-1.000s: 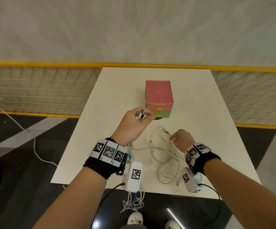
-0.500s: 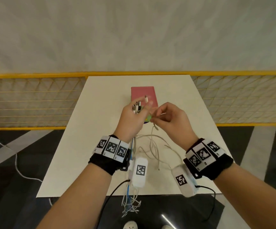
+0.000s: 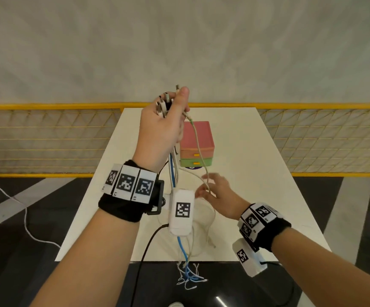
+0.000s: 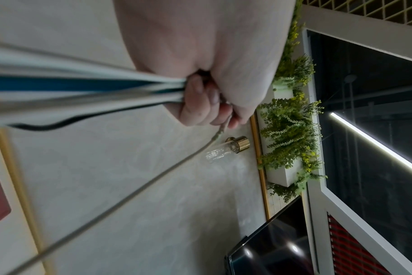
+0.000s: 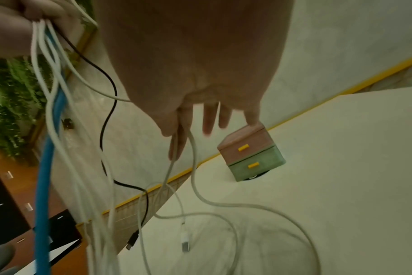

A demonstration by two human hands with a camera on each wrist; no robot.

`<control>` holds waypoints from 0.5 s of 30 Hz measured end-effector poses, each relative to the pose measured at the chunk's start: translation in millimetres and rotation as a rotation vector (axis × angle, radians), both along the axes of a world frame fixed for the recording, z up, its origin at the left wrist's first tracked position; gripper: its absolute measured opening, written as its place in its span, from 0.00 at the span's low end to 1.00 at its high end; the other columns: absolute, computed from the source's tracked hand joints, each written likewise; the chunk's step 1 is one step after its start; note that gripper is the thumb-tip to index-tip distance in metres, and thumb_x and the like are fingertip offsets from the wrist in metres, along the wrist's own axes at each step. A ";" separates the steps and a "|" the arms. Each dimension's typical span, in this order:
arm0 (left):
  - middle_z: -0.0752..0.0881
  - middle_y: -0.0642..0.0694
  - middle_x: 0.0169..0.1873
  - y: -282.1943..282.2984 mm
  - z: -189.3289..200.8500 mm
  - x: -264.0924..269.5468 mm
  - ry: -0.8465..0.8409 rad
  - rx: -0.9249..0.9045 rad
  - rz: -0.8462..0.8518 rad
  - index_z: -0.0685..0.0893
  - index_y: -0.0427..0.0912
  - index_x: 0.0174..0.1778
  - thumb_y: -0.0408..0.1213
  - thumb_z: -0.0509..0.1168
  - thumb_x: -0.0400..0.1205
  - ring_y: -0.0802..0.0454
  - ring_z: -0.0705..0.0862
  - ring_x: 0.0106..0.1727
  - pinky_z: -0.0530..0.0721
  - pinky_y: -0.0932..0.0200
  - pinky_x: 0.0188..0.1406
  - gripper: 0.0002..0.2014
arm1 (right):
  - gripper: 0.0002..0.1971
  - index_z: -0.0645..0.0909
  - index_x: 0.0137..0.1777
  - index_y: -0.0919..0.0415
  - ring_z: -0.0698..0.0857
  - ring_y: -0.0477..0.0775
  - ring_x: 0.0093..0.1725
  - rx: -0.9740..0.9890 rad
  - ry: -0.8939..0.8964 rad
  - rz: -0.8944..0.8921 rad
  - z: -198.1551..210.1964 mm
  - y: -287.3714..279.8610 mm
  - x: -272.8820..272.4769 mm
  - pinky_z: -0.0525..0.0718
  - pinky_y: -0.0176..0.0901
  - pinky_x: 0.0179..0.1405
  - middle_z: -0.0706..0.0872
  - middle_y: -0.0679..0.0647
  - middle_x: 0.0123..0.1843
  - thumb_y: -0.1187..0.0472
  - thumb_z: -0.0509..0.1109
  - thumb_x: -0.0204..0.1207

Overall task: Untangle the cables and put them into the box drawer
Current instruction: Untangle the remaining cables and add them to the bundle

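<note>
My left hand [image 3: 164, 125] is raised high above the table and grips a bundle of cable ends [image 3: 165, 103], also seen as the left hand [image 4: 207, 104] fisted round white, blue and black cables [image 4: 82, 87]. The cables [image 5: 47, 167] hang down from it. One white cable [image 3: 198, 147] runs down to my right hand [image 3: 218, 193], whose fingers [image 5: 209, 119] are straight and spread, with the cable passing beside the thumb. A loose white loop [image 3: 204, 229] lies on the table. The box [image 3: 196, 142] has a pink and a green drawer [image 5: 254, 165], both closed.
The white table [image 3: 257, 173] stands against a yellow mesh railing [image 3: 46, 106]. Cable tails [image 3: 188, 275] dangle past the front table edge. Another white cord [image 3: 24, 213] lies on the dark floor at left. A wall planter [image 4: 289, 130] and a dark screen [image 4: 270, 241] are behind.
My left hand has risen well above the box with the plug bundle. My right hand has left the cable end by the left hand, dropped low over the table and opened.
</note>
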State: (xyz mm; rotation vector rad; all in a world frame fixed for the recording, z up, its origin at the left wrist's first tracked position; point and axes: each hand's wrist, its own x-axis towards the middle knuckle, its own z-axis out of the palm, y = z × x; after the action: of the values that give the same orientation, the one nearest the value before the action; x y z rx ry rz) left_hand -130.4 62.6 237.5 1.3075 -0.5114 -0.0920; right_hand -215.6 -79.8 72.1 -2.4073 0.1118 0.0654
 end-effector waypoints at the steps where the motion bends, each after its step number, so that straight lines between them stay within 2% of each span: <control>1: 0.66 0.51 0.17 2.5 -0.2 -0.6 0.000 0.004 -0.001 0.75 0.41 0.31 0.43 0.62 0.86 0.57 0.61 0.15 0.60 0.66 0.17 0.18 | 0.13 0.84 0.53 0.57 0.78 0.57 0.63 0.082 0.096 0.047 -2.7 3.4 0.2 0.71 0.46 0.72 0.79 0.59 0.62 0.57 0.57 0.84; 3: 0.65 0.49 0.18 8.7 -1.6 -0.1 0.012 0.010 0.003 0.75 0.42 0.31 0.43 0.62 0.86 0.56 0.60 0.16 0.59 0.66 0.17 0.18 | 0.14 0.79 0.48 0.62 0.86 0.56 0.52 0.351 0.308 0.139 1.3 15.0 -6.0 0.80 0.49 0.66 0.85 0.59 0.52 0.59 0.53 0.86; 5: 0.65 0.49 0.18 16.1 -4.6 0.3 0.028 0.029 -0.005 0.76 0.43 0.30 0.45 0.63 0.86 0.56 0.60 0.16 0.58 0.65 0.17 0.18 | 0.14 0.75 0.44 0.63 0.88 0.58 0.46 0.508 0.463 0.219 7.0 21.7 -13.6 0.85 0.49 0.60 0.86 0.62 0.45 0.60 0.52 0.86; 8: 0.66 0.50 0.18 23.8 -10.1 -4.0 0.041 0.073 -0.059 0.77 0.44 0.31 0.46 0.63 0.86 0.56 0.61 0.17 0.59 0.65 0.17 0.17 | 0.14 0.75 0.43 0.60 0.88 0.54 0.46 0.401 0.537 0.271 11.4 18.6 -18.7 0.81 0.55 0.66 0.88 0.60 0.41 0.57 0.52 0.86; 10: 0.66 0.51 0.18 24.7 -14.0 -9.3 0.059 0.105 -0.097 0.76 0.43 0.31 0.46 0.63 0.85 0.56 0.61 0.17 0.59 0.65 0.17 0.17 | 0.11 0.77 0.50 0.59 0.86 0.51 0.54 0.274 0.529 0.272 12.1 14.0 -19.5 0.77 0.53 0.70 0.89 0.59 0.51 0.56 0.56 0.85; 11: 0.66 0.51 0.17 23.9 -16.5 -11.7 0.062 0.133 -0.112 0.76 0.43 0.31 0.46 0.63 0.85 0.56 0.61 0.17 0.59 0.65 0.17 0.18 | 0.11 0.76 0.59 0.60 0.82 0.50 0.61 0.163 0.508 0.280 12.1 10.3 -18.9 0.73 0.50 0.73 0.86 0.58 0.62 0.54 0.60 0.83; 12: 0.66 0.52 0.17 22.3 -19.6 -14.0 0.060 0.171 -0.123 0.76 0.43 0.31 0.46 0.63 0.85 0.56 0.61 0.17 0.60 0.65 0.17 0.17 | 0.21 0.70 0.71 0.58 0.76 0.50 0.70 0.058 0.480 0.286 14.4 6.9 -17.9 0.67 0.46 0.77 0.78 0.55 0.73 0.52 0.64 0.81; 13: 0.66 0.54 0.16 20.3 -23.6 -16.2 0.058 0.214 -0.130 0.76 0.44 0.31 0.47 0.63 0.85 0.56 0.61 0.17 0.60 0.65 0.18 0.17 | 0.35 0.58 0.80 0.55 0.68 0.48 0.77 0.008 0.441 0.271 16.8 3.0 -16.4 0.61 0.42 0.79 0.67 0.50 0.80 0.48 0.67 0.77; 14: 0.66 0.55 0.15 17.8 -28.4 -18.3 0.060 0.251 -0.133 0.77 0.44 0.31 0.47 0.63 0.85 0.56 0.62 0.17 0.61 0.64 0.18 0.17 | 0.46 0.47 0.83 0.52 0.59 0.45 0.81 0.043 0.387 0.225 23.0 1.6 -14.5 0.56 0.40 0.80 0.57 0.46 0.84 0.44 0.71 0.73; 15: 0.67 0.56 0.15 15.5 -33.2 -20.5 0.065 0.279 -0.135 0.77 0.44 0.32 0.47 0.64 0.85 0.56 0.62 0.17 0.61 0.64 0.19 0.17 | 0.53 0.41 0.83 0.49 0.54 0.43 0.82 0.136 0.307 0.187 31.1 2.0 -11.9 0.53 0.41 0.81 0.51 0.44 0.85 0.41 0.74 0.68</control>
State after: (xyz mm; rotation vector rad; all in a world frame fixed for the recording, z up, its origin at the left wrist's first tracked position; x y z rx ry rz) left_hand -150.9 78.1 204.3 1.5356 -0.5442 -0.3268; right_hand -227.6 -77.8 103.2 -2.2504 0.0217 0.5136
